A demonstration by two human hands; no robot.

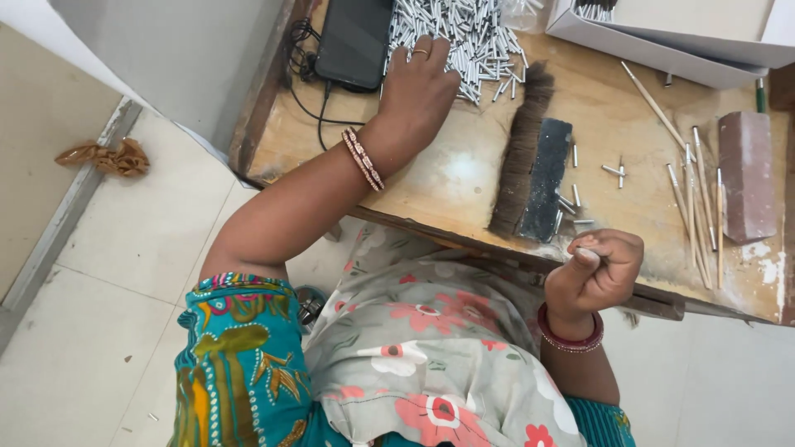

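Metal tubes (464, 41), too many to count, lie heaped at twelve o'clock on the worn wooden table (464, 178); the left hand (421, 87) rests on them, fingers spread. Right hand (598, 269), at five o'clock, is fisted around one small tube. One white box (662, 41) sits at one o'clock, one brush (520, 149) centrally. Pale tiled floor (124, 273) lies below.

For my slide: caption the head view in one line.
Left hand reaches into a pile of small metal tubes; right hand pinches one beside a flat brush.
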